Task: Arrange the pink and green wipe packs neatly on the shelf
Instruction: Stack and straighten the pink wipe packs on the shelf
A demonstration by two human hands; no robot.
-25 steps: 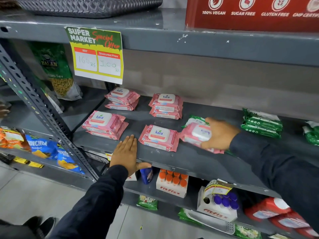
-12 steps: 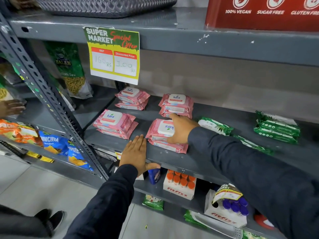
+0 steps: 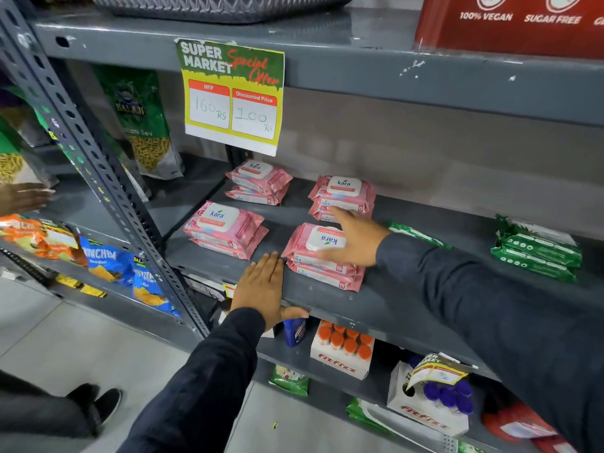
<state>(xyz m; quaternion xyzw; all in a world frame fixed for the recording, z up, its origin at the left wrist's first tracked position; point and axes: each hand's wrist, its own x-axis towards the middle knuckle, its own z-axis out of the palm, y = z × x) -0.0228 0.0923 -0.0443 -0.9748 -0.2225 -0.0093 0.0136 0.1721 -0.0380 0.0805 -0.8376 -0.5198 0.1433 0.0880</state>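
Observation:
Four stacks of pink Kara wipe packs lie on the grey shelf [image 3: 402, 302]: back left [image 3: 260, 183], back right [image 3: 343, 192], front left [image 3: 225, 228] and front right [image 3: 313, 259]. My right hand [image 3: 354, 238] rests with spread fingers on the right side of the front right stack's top pack, whose label faces away from me. My left hand [image 3: 261, 289] lies flat on the shelf's front edge, thumb hooked under it, holding nothing. A single green pack [image 3: 420, 235] lies behind my right forearm. A stack of green packs [image 3: 536, 250] sits at the far right.
A yellow price sign [image 3: 232, 96] hangs from the shelf above. A perforated upright post [image 3: 91, 152] stands left, with snack bags [image 3: 108, 259] beyond it and another person's hand [image 3: 23, 197]. Fitfizz boxes [image 3: 343, 354] sit on the shelf below. A shoe [image 3: 94, 403] is on the floor.
My right hand carried a pink pack leftward from beside the green packs and set it on the front right pink pack, then opened its fingers. My left hand stayed on the shelf edge.

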